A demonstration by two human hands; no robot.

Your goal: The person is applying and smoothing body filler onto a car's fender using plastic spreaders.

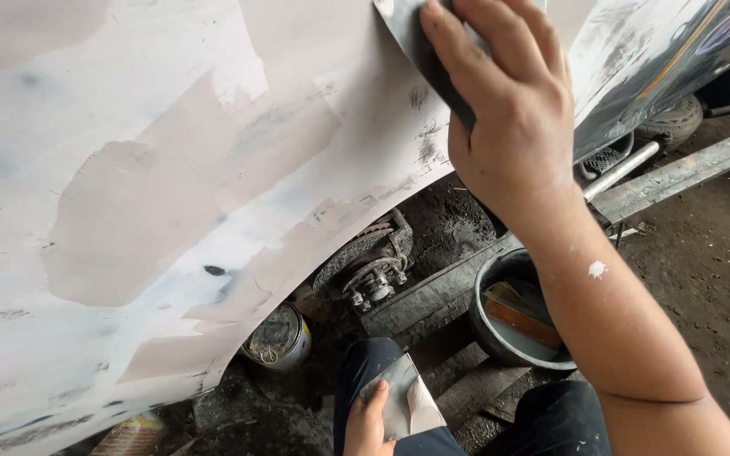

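Far left: white car body panel (128, 169) with broad beige filler patches, feathered edges, a few dark specks and bare grey spots. Below its lower edge, an open round tin (276, 338) on the dirty floor, lid off. Centre: exposed rusty brake disc and wheel hub with studs (369, 270), no wheel fitted. Bottom centre: left hand (369, 422) rests on the knee, fingers closed around a flat grey metal mixing plate (403, 401) with a smear of pale filler on it. Right of that, a black round bucket (509, 312) holding wooden pieces and some water. Top right: right hand (509, 118) pressed on the panel, fingers spread and clamped over a thin dark metal spreader blade (420, 51), blade flat against the surface near the wheel arch edge; dark scuff marks just beside it. Far right: a long grey steel beam (686, 173) lying on the dirt. To do this pass well, I'd judge: keep the blade at a low angle, even finger pressure across its width, one long stroke following the panel curve, thin coat, overlap the feathered edges, don't rework filler that's starting to set.
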